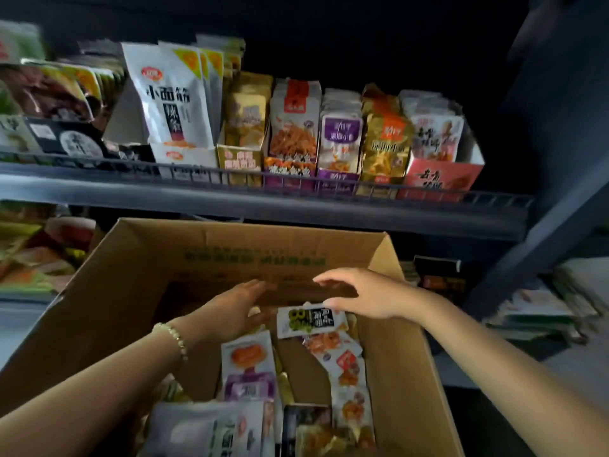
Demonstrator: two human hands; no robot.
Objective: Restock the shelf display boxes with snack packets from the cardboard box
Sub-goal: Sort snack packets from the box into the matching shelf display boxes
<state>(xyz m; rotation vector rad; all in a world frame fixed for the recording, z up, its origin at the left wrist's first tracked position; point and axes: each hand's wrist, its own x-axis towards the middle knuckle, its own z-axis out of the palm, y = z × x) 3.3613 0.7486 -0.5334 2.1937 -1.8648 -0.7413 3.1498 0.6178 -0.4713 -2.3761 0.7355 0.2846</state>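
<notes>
While both hands hovered over the open cardboard box (115, 308), the left hand (235, 308) and right hand (365, 295) kept their fingers outstretched and loose, gripping nothing. Snack packets (248, 357) lay jumbled inside the box, beneath the shelf (99, 192) carrying a row of filled display boxes (438, 176).

Open cardboard box (115, 291) holds jumbled, seemingly loose snack packets (247, 357).
</notes>
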